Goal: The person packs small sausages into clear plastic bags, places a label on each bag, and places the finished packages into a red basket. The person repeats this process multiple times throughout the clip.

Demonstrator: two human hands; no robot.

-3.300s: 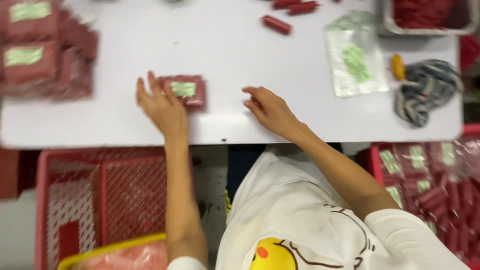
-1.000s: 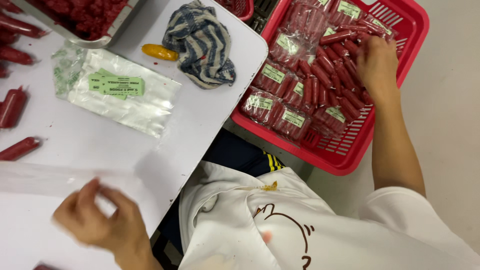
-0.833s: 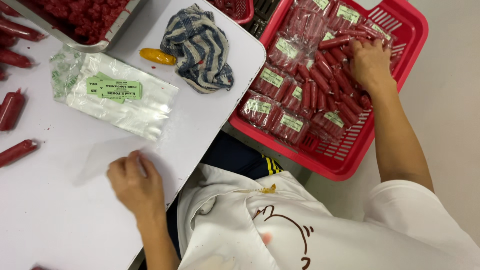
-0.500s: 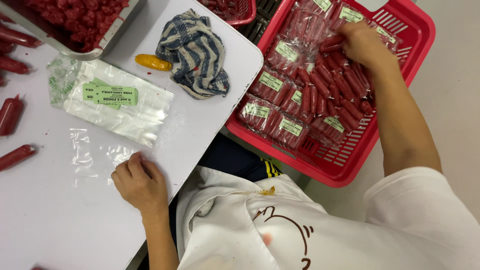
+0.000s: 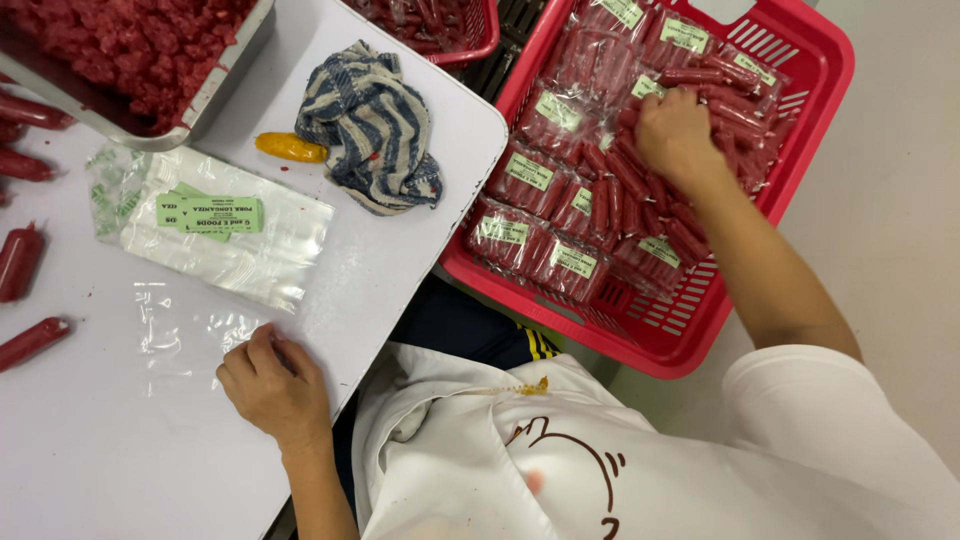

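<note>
My left hand [image 5: 275,385] rests on the white table [image 5: 400,260] with its fingers curled on the near edge of an empty clear plastic bag [image 5: 185,320] lying flat. My right hand [image 5: 678,135] reaches into a red basket [image 5: 760,300] beside the table and presses down among sealed packs of red sausages [image 5: 550,215] with green labels. Its fingertips are buried between the packs, so its grip is hidden.
A stack of clear bags with green labels [image 5: 205,225] lies beyond the left hand. Farther off are a striped cloth [image 5: 370,125], a small yellow object [image 5: 290,148] and a metal tray of red meat [image 5: 215,90]. Loose sausages [image 5: 20,260] lie at the left edge. Another red basket [image 5: 480,30] stands behind.
The left hand has drawn a clear bag down flat onto the table and come nearer the table edge. The right hand has moved leftward and deeper among the packs in the basket.
</note>
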